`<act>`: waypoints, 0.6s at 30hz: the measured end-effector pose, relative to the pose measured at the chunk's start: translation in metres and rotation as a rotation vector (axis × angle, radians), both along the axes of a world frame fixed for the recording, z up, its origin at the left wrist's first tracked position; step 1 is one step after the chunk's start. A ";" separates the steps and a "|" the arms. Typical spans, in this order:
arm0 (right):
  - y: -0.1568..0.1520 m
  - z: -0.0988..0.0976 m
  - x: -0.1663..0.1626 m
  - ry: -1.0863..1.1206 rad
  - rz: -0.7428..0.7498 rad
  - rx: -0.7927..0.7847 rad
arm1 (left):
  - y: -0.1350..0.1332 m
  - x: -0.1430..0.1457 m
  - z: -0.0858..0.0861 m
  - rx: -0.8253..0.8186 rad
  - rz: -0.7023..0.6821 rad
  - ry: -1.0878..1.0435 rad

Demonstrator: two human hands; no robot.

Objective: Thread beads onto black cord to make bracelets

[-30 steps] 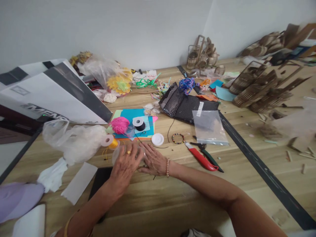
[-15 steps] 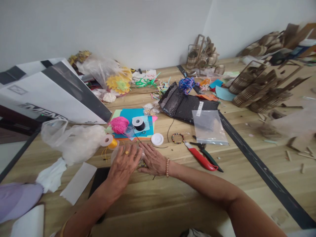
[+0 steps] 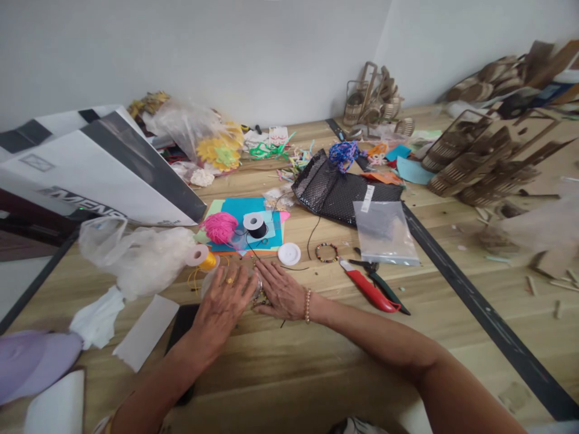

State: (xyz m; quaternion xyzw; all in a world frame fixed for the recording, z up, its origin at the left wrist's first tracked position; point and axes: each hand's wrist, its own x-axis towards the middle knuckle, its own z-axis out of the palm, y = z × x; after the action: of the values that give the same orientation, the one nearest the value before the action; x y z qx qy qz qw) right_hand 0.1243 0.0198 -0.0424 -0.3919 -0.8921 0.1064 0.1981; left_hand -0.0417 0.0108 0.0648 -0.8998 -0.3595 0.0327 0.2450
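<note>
Left to right on the worktop (image 3: 280, 374): yellow thread spool (image 3: 205, 259), left of centre; clear plastic container (image 3: 207, 282), just below centre, left hand (image 3: 226, 295) over it, fingers curved, whether its grip is closed I cannot tell; beads (image 3: 261, 296) between the hands; right hand (image 3: 284, 292) flat, grip open; beaded bracelet (image 3: 326, 260), right of centre.

Small beads (image 3: 259, 298) between the left hand (image 3: 226, 299) and right hand (image 3: 284, 292) are mixed, kinda yellowish and dark, and the loose bracelet (image 3: 326, 261) is strung in reddish, yellow and dark bits. The yarn ball (image 3: 220, 227) is dyed super hot pink. One spool (image 3: 256, 226) is wound in black, another spool (image 3: 202, 257) in golden yellow. The mailer (image 3: 339, 191) is patterned with shiny black bubbles.
</note>
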 end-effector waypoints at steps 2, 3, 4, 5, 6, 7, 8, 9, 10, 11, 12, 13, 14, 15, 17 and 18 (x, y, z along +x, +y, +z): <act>0.000 0.000 0.000 0.004 0.002 -0.007 | 0.001 0.000 -0.002 0.013 -0.008 0.015; 0.000 0.000 0.000 0.006 0.004 -0.009 | 0.002 -0.001 -0.002 0.017 -0.008 0.019; 0.000 0.000 0.000 0.006 0.005 -0.009 | 0.002 -0.002 -0.002 0.017 -0.007 0.017; 0.000 0.000 0.000 0.005 0.004 -0.008 | 0.002 -0.003 -0.001 0.011 -0.001 0.011; 0.000 0.000 0.000 0.004 0.003 -0.006 | 0.002 -0.004 0.000 -0.001 0.005 0.004; 0.000 0.000 0.000 0.004 0.002 -0.001 | 0.002 -0.005 0.001 -0.015 0.009 -0.001; 0.000 0.000 0.000 0.004 0.002 0.006 | 0.001 -0.006 0.003 -0.026 0.007 -0.003; 0.000 0.000 0.000 0.006 0.002 0.014 | 0.000 -0.006 0.004 -0.032 0.001 -0.001; 0.000 0.000 0.000 0.008 0.002 0.023 | -0.001 -0.006 0.006 -0.035 -0.004 0.000; 0.000 -0.001 0.000 0.009 0.002 0.029 | -0.002 -0.005 0.006 -0.036 -0.010 0.000; 0.000 -0.001 0.000 0.007 0.002 0.032 | -0.002 -0.005 0.007 -0.036 -0.018 -0.004; -0.001 -0.001 0.000 0.003 0.000 0.033 | -0.003 -0.004 0.007 -0.036 -0.024 -0.010; -0.001 -0.002 0.000 -0.003 -0.002 0.032 | -0.003 -0.003 0.006 -0.033 -0.028 -0.015; 0.000 -0.002 0.000 -0.010 -0.004 0.030 | -0.002 -0.002 0.006 -0.026 -0.032 -0.014; 0.000 -0.002 -0.001 -0.022 -0.004 0.031 | 0.000 -0.003 0.005 0.006 -0.042 0.004; 0.000 -0.003 -0.001 -0.023 -0.004 0.034 | 0.001 -0.004 0.005 0.023 -0.045 0.014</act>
State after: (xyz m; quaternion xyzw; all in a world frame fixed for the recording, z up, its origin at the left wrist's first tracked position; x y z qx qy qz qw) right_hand 0.1237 0.0197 -0.0450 -0.3916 -0.8952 0.0864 0.1945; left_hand -0.0459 0.0122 0.0702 -0.9046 -0.3375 0.0294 0.2588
